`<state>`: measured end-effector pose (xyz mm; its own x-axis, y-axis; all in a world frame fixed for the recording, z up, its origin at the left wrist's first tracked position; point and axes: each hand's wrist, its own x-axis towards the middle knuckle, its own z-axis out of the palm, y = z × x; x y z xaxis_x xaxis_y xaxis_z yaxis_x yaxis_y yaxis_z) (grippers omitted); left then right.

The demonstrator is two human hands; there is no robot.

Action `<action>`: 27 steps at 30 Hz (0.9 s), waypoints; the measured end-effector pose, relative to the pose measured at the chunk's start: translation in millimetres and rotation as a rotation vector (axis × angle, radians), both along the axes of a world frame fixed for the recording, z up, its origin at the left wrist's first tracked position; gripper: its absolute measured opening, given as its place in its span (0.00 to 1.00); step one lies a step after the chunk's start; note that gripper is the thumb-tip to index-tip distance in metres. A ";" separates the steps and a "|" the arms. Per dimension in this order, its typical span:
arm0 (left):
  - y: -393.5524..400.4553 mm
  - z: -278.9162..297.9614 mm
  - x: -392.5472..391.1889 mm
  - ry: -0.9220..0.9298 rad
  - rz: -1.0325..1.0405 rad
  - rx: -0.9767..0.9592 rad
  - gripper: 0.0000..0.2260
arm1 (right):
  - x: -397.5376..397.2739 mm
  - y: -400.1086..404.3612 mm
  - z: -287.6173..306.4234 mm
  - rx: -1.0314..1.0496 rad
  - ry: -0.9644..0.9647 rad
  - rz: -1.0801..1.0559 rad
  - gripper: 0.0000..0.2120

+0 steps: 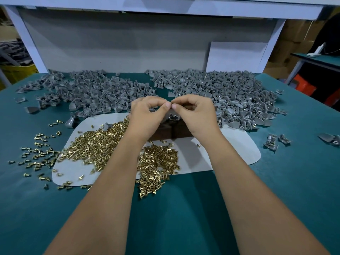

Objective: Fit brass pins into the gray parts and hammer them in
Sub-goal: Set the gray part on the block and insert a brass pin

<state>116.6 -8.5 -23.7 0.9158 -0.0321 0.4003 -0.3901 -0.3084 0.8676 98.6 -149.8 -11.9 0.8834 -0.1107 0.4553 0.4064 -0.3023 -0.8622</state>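
My left hand [147,115] and my right hand [195,113] meet fingertip to fingertip above a dark wooden block [173,132]. Between the pinched fingertips a small brass pin [172,103] just shows; a gray part [173,115] hangs under them, mostly hidden by the fingers. I cannot tell which hand holds which piece. A big heap of brass pins [103,142] lies on a white sheet [230,150], with a second heap [158,161] near my left forearm. Gray parts form two wide piles, one at the back left [95,92] and one at the back right [230,94].
The green table [184,208] carries stray pins at the left [36,155] and a few loose gray parts at the right [276,142]. A white back panel and shelf frame [128,43] close off the far edge. No hammer is in view.
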 end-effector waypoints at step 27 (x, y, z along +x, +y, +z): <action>0.4 -9.7 1.1 0.026 0.037 0.223 0.12 | 9.1 -9.0 -6.9 -0.494 0.013 -0.133 0.07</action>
